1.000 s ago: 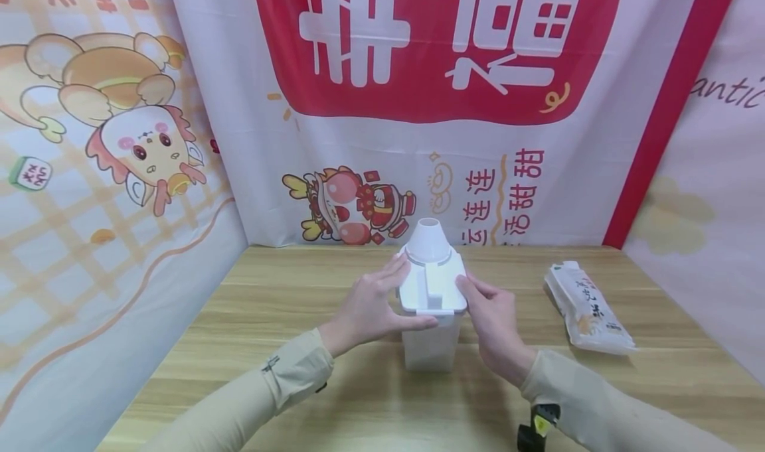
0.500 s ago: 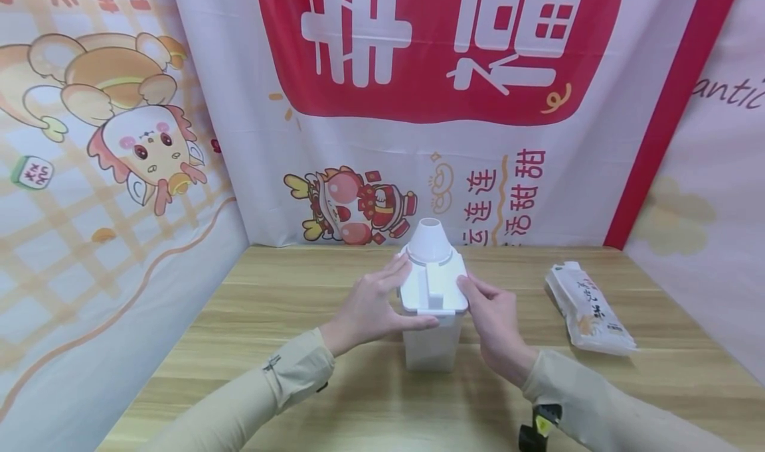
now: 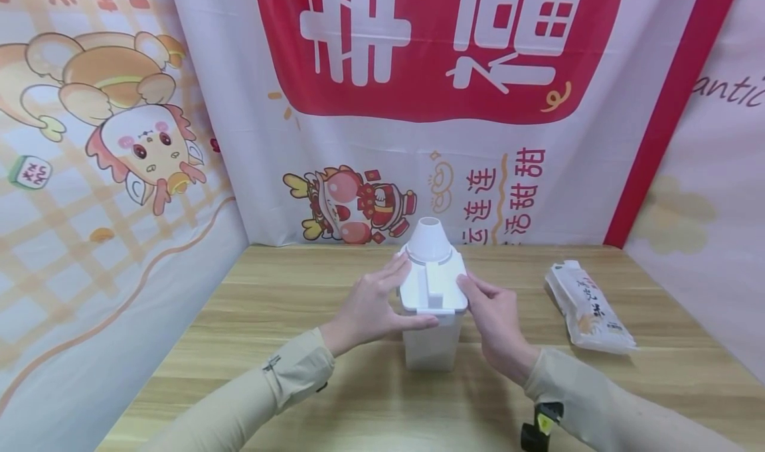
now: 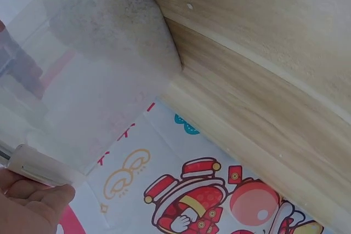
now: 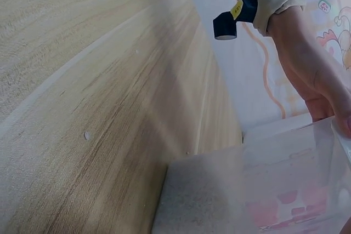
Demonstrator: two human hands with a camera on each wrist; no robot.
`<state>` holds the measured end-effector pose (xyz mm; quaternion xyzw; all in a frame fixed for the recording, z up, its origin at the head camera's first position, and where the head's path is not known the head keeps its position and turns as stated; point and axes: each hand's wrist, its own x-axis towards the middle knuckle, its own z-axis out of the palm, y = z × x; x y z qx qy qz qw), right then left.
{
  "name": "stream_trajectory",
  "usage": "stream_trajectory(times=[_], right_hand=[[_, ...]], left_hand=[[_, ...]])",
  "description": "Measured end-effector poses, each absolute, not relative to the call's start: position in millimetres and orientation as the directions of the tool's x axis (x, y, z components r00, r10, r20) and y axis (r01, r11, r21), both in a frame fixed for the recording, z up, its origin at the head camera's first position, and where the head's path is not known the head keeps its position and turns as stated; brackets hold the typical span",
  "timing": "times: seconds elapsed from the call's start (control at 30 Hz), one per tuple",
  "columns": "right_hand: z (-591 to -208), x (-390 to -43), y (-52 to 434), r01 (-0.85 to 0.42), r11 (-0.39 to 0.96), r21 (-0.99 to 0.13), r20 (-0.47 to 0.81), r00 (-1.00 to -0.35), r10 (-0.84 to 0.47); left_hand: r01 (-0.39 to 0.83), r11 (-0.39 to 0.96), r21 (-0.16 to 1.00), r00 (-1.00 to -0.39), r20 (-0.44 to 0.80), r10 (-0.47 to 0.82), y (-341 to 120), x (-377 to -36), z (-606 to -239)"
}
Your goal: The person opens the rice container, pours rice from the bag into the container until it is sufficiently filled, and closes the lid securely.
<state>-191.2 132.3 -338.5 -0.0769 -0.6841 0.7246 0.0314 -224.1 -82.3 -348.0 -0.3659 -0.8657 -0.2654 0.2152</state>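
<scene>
A tall translucent storage container [image 3: 431, 346] stands upright on the table, with a white lid [image 3: 443, 281] on top. On the lid's far end sits a white cone-shaped piece [image 3: 429, 241], open at its tip. My left hand [image 3: 366, 306] grips the lid from the left, its thumb across the front edge and its fingers along the side by the cone. My right hand [image 3: 497, 322] pinches the lid's right edge, thumb on top and fingers curled below. Greyish contents show low in the container [image 4: 104, 53] in the left wrist view. Most of my right hand is outside the right wrist view.
A white and clear printed packet [image 3: 588, 309] lies on the wooden table [image 3: 287, 286] to the right. Printed cloth hangs behind the table [image 3: 257, 140] and along both sides. My left wrist bears a small black camera [image 5: 226, 26].
</scene>
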Motion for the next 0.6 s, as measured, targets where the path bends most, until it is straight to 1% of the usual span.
stream_trajectory(times=[0.27, 0.6], right_hand=[[-340.3, -192.4, 135.3, 0.053, -0.072, -0.996, -0.063, -0.988, 0.141], [-339.5, -193.0, 138.5, 0.062, -0.061, -0.996, -0.069, -0.99, 0.121]], left_hand=[[0.735, 0.604, 0.31, -0.662, 0.521, 0.539, -82.8, -222.1, -346.1], [0.742, 0.593, 0.313, -0.654, 0.532, 0.538, -82.7, -222.0, -346.3]])
